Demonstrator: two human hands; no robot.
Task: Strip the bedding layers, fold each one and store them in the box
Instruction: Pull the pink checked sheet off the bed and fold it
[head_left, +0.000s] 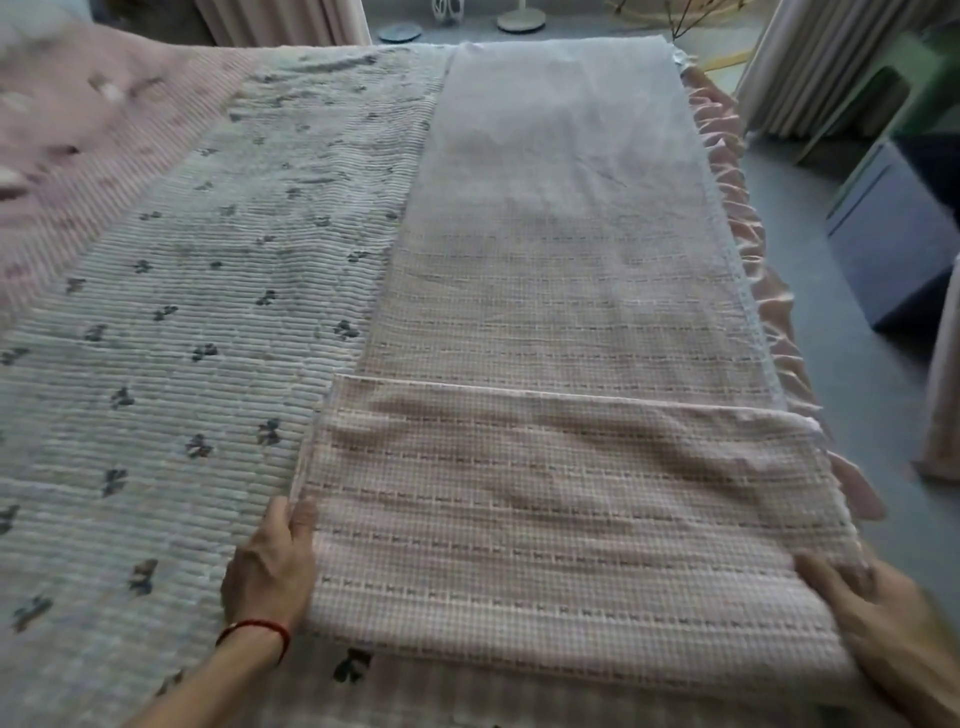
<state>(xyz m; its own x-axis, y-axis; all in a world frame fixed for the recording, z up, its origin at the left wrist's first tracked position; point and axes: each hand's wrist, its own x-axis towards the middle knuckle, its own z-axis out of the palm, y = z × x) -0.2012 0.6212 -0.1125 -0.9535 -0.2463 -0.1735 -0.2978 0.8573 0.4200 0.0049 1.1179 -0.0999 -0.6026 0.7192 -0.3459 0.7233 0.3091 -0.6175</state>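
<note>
Pink checked sheet (545, 322) lies as a long strip running straight away from both hands, its near end already turned over into a flap (561, 519). Left hand (270, 566) pinches the flap's left edge; right hand (872, 608) holds its right corner. Equally near, they would likely roll it forward together over the quilt (171, 322).

Both hands, left hand (270, 566) and right hand (878, 618), grip the folded pink sheet (561, 519).
</note>
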